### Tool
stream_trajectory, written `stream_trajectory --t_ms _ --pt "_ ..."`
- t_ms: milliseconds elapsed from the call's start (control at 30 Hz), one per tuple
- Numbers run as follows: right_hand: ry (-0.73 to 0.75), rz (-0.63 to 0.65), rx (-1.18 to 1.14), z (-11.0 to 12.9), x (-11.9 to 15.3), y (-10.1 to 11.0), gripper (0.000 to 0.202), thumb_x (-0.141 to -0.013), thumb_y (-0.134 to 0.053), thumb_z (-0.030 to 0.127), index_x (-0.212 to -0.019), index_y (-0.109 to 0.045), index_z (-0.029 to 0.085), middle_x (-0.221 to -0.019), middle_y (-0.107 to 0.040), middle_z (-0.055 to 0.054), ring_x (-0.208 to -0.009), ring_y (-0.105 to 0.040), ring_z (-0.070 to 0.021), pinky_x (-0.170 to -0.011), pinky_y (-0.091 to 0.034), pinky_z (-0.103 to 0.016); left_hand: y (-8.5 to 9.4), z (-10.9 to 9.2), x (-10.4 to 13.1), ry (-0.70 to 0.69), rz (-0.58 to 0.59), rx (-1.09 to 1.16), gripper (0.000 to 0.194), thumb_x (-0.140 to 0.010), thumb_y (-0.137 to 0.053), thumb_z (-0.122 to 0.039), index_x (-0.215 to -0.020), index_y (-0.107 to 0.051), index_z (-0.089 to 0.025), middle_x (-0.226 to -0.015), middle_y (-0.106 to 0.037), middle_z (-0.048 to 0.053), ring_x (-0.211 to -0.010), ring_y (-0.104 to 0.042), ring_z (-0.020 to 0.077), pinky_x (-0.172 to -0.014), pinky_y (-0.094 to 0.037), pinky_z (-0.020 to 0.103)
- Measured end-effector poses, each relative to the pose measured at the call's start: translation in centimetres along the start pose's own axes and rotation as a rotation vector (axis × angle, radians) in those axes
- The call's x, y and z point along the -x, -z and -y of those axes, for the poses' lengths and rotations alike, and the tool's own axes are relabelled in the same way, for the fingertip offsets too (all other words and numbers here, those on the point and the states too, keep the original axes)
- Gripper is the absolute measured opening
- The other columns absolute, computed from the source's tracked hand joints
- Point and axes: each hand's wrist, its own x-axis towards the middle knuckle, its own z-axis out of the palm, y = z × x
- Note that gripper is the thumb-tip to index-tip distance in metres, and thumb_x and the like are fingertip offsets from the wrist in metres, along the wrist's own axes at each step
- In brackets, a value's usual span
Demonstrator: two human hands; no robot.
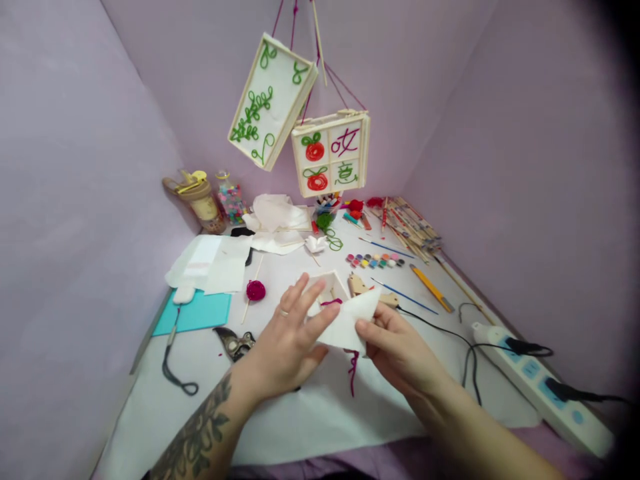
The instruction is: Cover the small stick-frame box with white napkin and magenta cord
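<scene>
Right hand: thumb and fingers pinch the right edge of a white paper piece, held up over the near-middle part of the surface. Left hand: fingers spread, angled over the paper's left side, ring on one finger; can't tell how firmly it touches. Dark tattoo on that forearm.

Small open white box just behind the paper, partly hidden by it. Magenta yarn shows at the box, and a magenta strand hangs below the paper.

Left side of surface: magenta yarn ball near a thin stick, dark-handled cutters partly behind the left hand, teal board with a white device on a dark strap, white sheets behind.

Right side: wooden glue-gun-like tool partly hidden behind the paper, paint pots in two rows, blue brushes, yellow cutter knife, white power strip with black plugs in.

Back: white paper flower, green yarn, tan cup, bead-filled bottle. Two framed panels with yarn designs hang above on magenta cords, one tilted.
</scene>
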Motion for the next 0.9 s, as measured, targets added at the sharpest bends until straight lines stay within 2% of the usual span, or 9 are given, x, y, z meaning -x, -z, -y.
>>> stream_trajectory --t_ms 100,233,300,333,400,467,600,767,900 --pt "0.054 0.141 0.181 1.4 1.0 -1.0 0.033 -0.075 -0.079 0.041 -0.099 -0.068 0.021 -0.086 -0.069 -0.004 -0.073 -0.061 -0.0163 -0.065 -0.051 -0.028 -0.9 -0.7 -1.5 -0.084 -0.103 0.047 0.071 -0.085 -0.052 -0.005 -0.15 -0.029 -0.024 -0.141 -0.053 0.016 -0.136 -0.045 0.0271 -0.105 -0.048 0.049" --pt "0.219 0.311 0.762 4.8 2.1 0.0 0.022 -0.084 -0.069 0.039 -0.101 -0.07 0.025 -0.095 -0.068 -0.007 -0.088 -0.062 -0.0236 -0.08 -0.051 -0.038 -0.4 -0.5 -3.3 -0.059 -0.094 0.249 0.038 -0.092 -0.053 -0.018 -0.13 -0.057 -0.022 -0.112 -0.072 0.009 -0.102 -0.069 0.0182 -0.087 -0.057 0.032" --pt "0.339 0.253 1.035 5.9 1.0 2.2 0.018 -0.089 -0.06 0.036 -0.101 -0.071 0.027 -0.099 -0.069 -0.008 -0.095 -0.062 -0.0265 -0.086 -0.048 -0.041 0.5 0.3 -4.4 0.096 -0.042 0.328 0.025 -0.092 -0.056 -0.027 -0.113 -0.068 -0.02 -0.106 -0.075 0.009 -0.096 -0.071 0.0191 -0.084 -0.057 0.031" --pt "0.368 0.154 1.17 6.1 0.1 3.6 0.02 -0.091 -0.056 0.033 -0.103 -0.07 0.025 -0.103 -0.068 -0.009 -0.096 -0.062 -0.0274 -0.088 -0.047 -0.042 1.0 0.9 -5.1 0.199 0.005 0.37 0.023 -0.092 -0.057 -0.031 -0.107 -0.071 -0.02 -0.104 -0.075 0.009 -0.094 -0.071 0.0195 -0.083 -0.057 0.031" --pt "0.27 -0.021 1.533 5.7 -2.3 6.6 0.023 -0.085 -0.059 0.021 -0.106 -0.069 0.018 -0.108 -0.067 -0.015 -0.102 -0.059 -0.0314 -0.09 -0.044 -0.044 1.8 2.1 -6.4 0.372 0.125 0.445 0.027 -0.092 -0.055 -0.039 -0.095 -0.073 -0.019 -0.096 -0.076 0.006 -0.086 -0.071 0.0184 -0.078 -0.056 0.029" --pt "0.094 -0.051 1.798 4.5 -4.5 8.8 0.033 -0.076 -0.063 0.012 -0.109 -0.067 0.012 -0.109 -0.065 -0.019 -0.105 -0.057 -0.0334 -0.089 -0.043 -0.042 2.3 3.4 -7.4 0.434 0.191 0.484 0.041 -0.093 -0.048 -0.05 -0.085 -0.071 -0.017 -0.079 -0.073 0.005 -0.07 -0.067 0.0156 -0.066 -0.053 0.025" --pt "0.061 -0.008 1.847 2.6 -6.7 10.2 0.046 -0.077 -0.064 0.016 -0.122 -0.058 0.01 -0.114 -0.062 -0.019 -0.105 -0.056 -0.0316 -0.088 -0.042 -0.038 2.6 4.8 -8.1 0.499 0.206 0.585 0.059 -0.091 -0.037 -0.065 -0.08 -0.065 -0.014 -0.069 -0.065 0.004 -0.056 -0.055 0.0123 -0.053 -0.045 0.023" --pt "0.102 0.007 1.78 2.7 -6.8 10.5 0.038 -0.085 -0.053 0.013 -0.122 -0.058 0.012 -0.114 -0.063 -0.016 -0.103 -0.057 -0.0269 -0.09 -0.043 -0.036 2.6 4.6 -7.6 0.583 0.174 0.664 0.052 -0.091 -0.041 -0.063 -0.097 -0.06 -0.016 -0.07 -0.064 0.002 -0.058 -0.056 0.013 -0.052 -0.043 0.023" --pt "0.279 -0.059 1.412 3.4 -5.8 12.4 0.041 -0.088 -0.053 0.024 -0.128 -0.054 0.017 -0.125 -0.059 -0.015 -0.113 -0.055 -0.0278 -0.099 -0.041 -0.043 2.7 4.6 -7.3 0.669 0.099 0.662 0.044 -0.089 -0.048 -0.06 -0.106 -0.048 -0.019 -0.072 -0.066 0.001 -0.06 -0.057 0.014 -0.056 -0.045 0.025"
